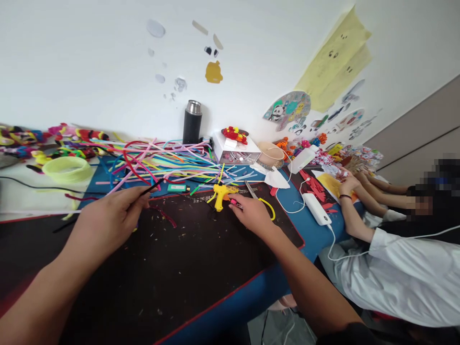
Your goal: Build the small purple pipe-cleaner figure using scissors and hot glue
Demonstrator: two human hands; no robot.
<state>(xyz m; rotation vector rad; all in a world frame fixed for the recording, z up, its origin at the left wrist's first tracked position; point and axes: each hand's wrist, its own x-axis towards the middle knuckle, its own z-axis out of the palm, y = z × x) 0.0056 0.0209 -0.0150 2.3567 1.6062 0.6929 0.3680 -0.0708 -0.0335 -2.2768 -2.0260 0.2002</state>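
Observation:
My left hand [104,220] pinches a thin black pipe cleaner [154,186], whose tip points up and right over the dark mat [172,282]. My right hand [253,213] has its fingers closed around a small pink piece [235,204], mostly hidden by the fingertips. Just left of those fingertips is a yellow glue gun [220,196]; whether they touch it I cannot tell. Scissors with a yellow handle [269,209] lie beside the right hand, partly behind it. A dark red pipe cleaner [165,215] rests on the mat between my hands.
Many coloured pipe cleaners [172,160] are heaped along the wall. Behind them stand a black thermos [192,122] and a white box [237,148]. A green tape roll [67,169] sits at left, a white power bank [316,209] at right. Co-workers' arms [354,206] reach in from the right.

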